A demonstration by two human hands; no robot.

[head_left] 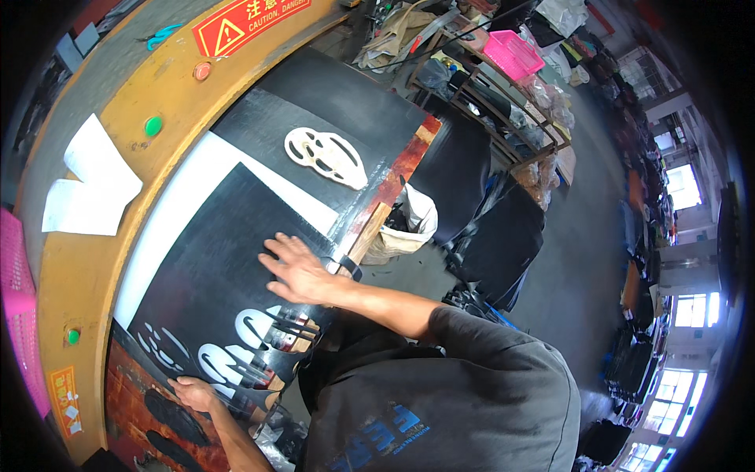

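Note:
A black sheet [228,228] lies over a white board [161,216] on the machine bed. White shows through rows of cut-out shapes at its near end. My right hand [295,271] rests on the sheet's right part, fingers spread, palm down. At the near left corner, beside the smaller cut-outs, my left hand [195,392] pinches the sheet's edge. Farther back, a cream cutting die [326,158] with rounded openings sits on a grey plate [259,118]. Dark cut pieces [174,417] lie on the reddish-brown surface [130,393] near my left hand.
A yellow machine beam [90,259] with green buttons [152,126] and a red button [202,71] runs along the left. A white sack [413,216] stands beyond the bed's right edge. Behind it are stacked black sheets [499,244] and a rack holding a pink basket [513,55].

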